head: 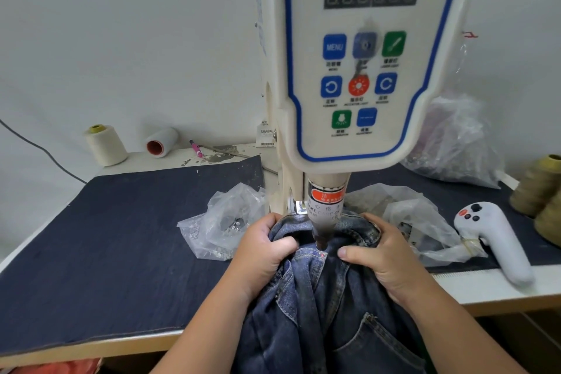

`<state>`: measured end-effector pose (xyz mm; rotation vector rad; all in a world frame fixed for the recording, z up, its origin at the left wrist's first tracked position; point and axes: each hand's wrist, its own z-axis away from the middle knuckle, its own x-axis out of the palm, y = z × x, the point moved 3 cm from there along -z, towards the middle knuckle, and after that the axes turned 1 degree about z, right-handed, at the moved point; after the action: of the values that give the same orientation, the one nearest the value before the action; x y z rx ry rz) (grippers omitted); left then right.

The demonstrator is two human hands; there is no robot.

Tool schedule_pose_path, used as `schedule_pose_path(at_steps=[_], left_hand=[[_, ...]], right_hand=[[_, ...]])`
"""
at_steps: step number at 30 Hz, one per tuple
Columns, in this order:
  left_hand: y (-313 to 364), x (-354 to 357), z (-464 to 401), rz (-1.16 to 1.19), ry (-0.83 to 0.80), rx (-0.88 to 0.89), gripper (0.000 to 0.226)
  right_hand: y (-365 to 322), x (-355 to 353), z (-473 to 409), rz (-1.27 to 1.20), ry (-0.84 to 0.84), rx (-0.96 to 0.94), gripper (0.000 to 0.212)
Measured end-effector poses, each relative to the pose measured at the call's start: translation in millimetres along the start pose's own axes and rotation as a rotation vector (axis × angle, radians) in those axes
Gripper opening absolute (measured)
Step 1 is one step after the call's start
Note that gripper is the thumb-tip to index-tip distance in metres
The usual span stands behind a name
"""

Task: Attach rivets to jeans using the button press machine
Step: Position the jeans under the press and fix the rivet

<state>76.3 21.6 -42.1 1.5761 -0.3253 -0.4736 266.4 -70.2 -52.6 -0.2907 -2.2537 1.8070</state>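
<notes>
Dark blue jeans (334,313) are bunched up under the button press machine (358,70), hanging off the table's front edge. The machine's punch head (323,222), with a red warning label, points down onto the denim between my hands. My left hand (264,249) grips a fold of the jeans left of the punch. My right hand (385,255) grips the waistband on the right, thumb pressed on the fabric. A clear plastic bag of rivets (224,222) lies just left of my left hand.
Dark denim cloth (106,237) covers the table. A second clear bag (409,222) and a white handheld controller (494,237) lie right of the machine. Thread cones stand at the back left (104,146) and far right (540,188). A pink pen (196,148) lies behind.
</notes>
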Motion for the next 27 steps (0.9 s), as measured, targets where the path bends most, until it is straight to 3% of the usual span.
schedule_pose_path(at_steps=[27], left_hand=[[1.4, -1.1, 2.0, 0.016, 0.007, -0.008, 0.040]], right_hand=[[2.7, 0.0, 0.1, -0.030, -0.032, 0.008, 0.050]])
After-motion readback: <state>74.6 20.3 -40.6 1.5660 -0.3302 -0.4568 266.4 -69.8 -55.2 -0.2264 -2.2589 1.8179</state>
